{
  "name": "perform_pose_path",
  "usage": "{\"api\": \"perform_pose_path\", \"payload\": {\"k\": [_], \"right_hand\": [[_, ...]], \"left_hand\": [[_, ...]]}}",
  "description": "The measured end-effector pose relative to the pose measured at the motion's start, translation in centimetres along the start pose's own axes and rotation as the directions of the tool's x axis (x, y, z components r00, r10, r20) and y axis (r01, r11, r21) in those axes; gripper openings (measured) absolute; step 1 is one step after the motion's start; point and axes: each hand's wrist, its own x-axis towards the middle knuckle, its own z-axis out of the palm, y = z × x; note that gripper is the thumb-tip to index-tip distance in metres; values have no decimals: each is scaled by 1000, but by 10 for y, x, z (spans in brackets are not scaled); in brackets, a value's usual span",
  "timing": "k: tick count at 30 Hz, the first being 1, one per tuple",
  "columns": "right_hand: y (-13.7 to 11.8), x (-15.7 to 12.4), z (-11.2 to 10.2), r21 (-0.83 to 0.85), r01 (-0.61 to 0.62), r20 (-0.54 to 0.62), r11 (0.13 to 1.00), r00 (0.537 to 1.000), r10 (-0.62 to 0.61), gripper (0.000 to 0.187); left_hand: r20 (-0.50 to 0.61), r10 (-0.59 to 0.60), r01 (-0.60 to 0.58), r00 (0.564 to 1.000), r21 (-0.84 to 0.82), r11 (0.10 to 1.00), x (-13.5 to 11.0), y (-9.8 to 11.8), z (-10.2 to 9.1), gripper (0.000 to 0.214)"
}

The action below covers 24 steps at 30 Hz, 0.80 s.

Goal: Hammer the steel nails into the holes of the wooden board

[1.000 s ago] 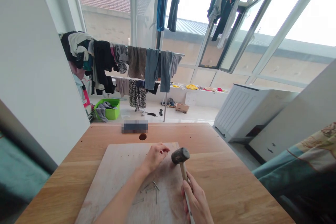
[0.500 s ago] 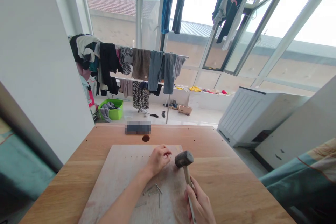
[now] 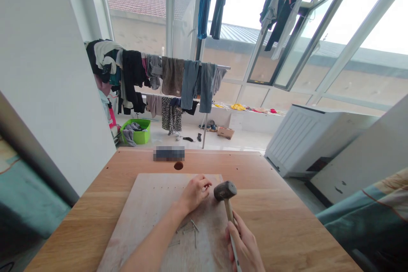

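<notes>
A pale wooden board lies on a wooden table. My left hand rests on the board near its far right corner, fingers pinched together on a small nail that I can barely see. My right hand is wrapped round the wooden handle of a hammer. The hammer's dark head hovers just right of my left fingertips. Several loose nails lie on the board beside my left forearm. A row of small nail heads dots the board's far edge.
A round hole sits in the table beyond the board. Past the table a drying rack with clothes, a green basket and a white appliance stand on the balcony floor. A white wall rises at left.
The view has shifted slightly to the left and down. Both hands and the hammer keep almost the same pose; the hammer head stays close to my left fingertips.
</notes>
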Motion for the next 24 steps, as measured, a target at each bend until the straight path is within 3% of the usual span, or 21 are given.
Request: {"api": "perform_pose_path", "payload": {"k": [5, 10, 12, 17, 21, 24], "right_hand": [[-7, -1, 0, -19, -44, 29, 999, 999, 45, 42], [-14, 1, -4, 41, -71, 125, 997, 990, 66, 56], [-18, 1, -3, 66, -58, 148, 996, 988, 47, 54], [-28, 8, 5, 131, 20, 116, 991, 993, -35, 52], [-29, 21, 11, 277, 109, 109, 955, 984, -144, 49], [-26, 24, 14, 338, 87, 124, 937, 983, -136, 46]], "left_hand": [[38, -33, 32, 999, 19, 999, 1, 2, 0, 19], [40, -55, 56, 998, -25, 998, 3, 1, 1, 19], [41, -83, 85, 996, -52, 995, 3, 0, 1, 22], [25, -120, 121, 992, -34, 992, 2, -5, 5, 31], [-12, -126, 125, 992, -76, 989, 2, -6, 8, 40], [-31, -110, 106, 993, -104, 989, 3, -6, 9, 42]]}}
